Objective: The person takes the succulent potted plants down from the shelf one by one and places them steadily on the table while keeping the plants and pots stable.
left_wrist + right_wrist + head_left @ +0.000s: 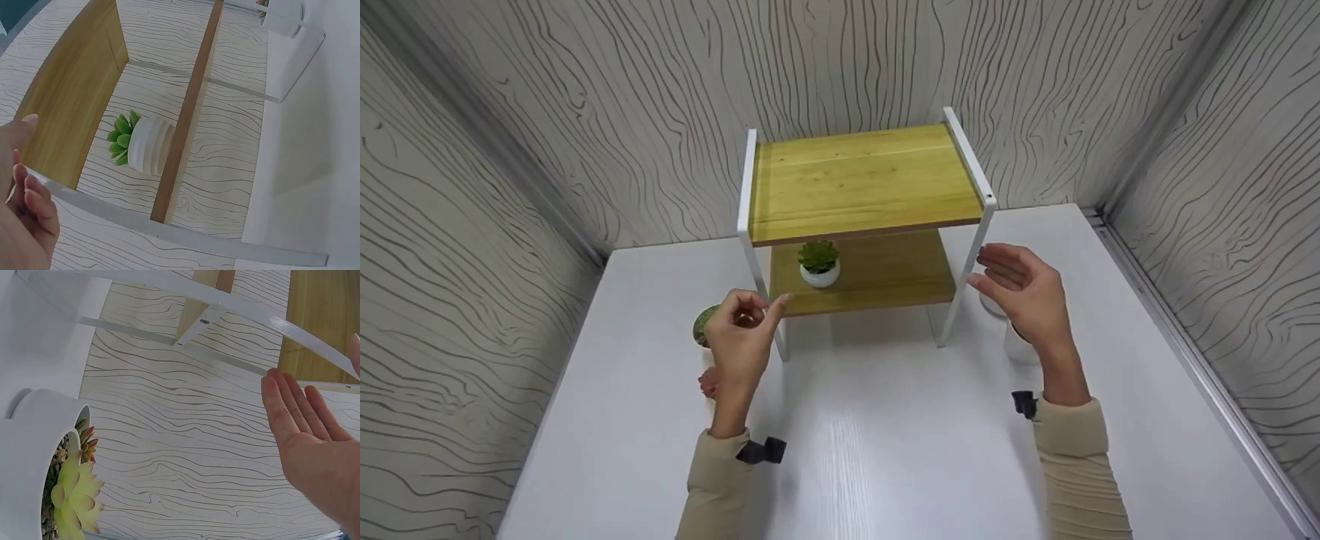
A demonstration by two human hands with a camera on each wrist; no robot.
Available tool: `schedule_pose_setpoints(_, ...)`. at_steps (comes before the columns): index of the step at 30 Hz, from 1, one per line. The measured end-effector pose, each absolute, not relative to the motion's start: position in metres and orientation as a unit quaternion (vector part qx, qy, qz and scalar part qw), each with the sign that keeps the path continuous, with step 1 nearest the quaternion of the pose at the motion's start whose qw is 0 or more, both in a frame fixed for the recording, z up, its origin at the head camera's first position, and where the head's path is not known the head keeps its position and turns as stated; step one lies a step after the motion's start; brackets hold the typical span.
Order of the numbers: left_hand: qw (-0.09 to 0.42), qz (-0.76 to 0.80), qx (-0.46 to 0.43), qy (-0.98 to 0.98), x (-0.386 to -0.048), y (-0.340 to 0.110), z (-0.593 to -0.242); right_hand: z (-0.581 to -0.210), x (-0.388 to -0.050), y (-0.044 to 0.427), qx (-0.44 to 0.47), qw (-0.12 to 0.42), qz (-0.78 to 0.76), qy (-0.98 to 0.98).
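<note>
A two-tier shelf has a wooden top board (862,180), a wooden lower board (885,281) and white metal side frames. On the lower board stands a small green succulent in a ribbed white pot (820,274). My left hand (741,341) is beside the front left post (107,208), fingers loosely bent, thumb apart, holding nothing. On the other side, my right hand (1035,300) is raised at the right post (971,262). Its fingers look straight in the right wrist view, with nothing in the palm. I cannot tell whether either hand touches the frame.
Left of the shelf, partly behind my left arm, are a round green plant (703,326) and a reddish plant (709,382). White pots (1020,346) stand at the right, one with a pale yellow-green succulent (73,498). Wood-grain panels (457,300) enclose the white table (870,465).
</note>
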State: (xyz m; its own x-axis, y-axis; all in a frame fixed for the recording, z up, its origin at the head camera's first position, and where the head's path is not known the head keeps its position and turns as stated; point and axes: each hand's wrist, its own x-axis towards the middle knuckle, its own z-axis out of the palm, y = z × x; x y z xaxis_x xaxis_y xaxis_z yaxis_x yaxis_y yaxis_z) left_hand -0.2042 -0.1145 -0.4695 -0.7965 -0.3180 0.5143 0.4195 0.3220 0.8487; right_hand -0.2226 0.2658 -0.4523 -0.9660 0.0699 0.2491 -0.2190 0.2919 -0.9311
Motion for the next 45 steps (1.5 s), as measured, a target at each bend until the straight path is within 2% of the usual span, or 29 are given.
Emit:
schedule_pose_setpoints(9,0.308,-0.521,-0.089,-0.791,-0.203,-0.096,-0.468,-0.447,-0.228,0.258,0.036,0.097,0.595,-0.797)
schedule_pose_setpoints(15,0.296,-0.521,-0.12,-0.792,-0.206,-0.084,-0.472,-0.445,-0.231,0.256,0.054,0.107,0.607,-0.786)
schedule_pose_setpoints(21,0.264,-0.494,-0.124,-0.819,-0.214,-0.074,-0.475,-0.446,-0.236,0.254,0.076,0.118,0.607,-0.782)
schedule_pose_setpoints(31,0.236,-0.431,-0.084,-0.867,-0.23,-0.058,-0.479,-0.446,-0.239,0.252,0.078,0.113,0.584,-0.8)
schedule_pose_setpoints(45,0.175,-0.463,-0.009,-0.869,-0.257,-0.044,-0.48,-0.452,-0.241,0.246,0.061,0.117,0.639,-0.758)
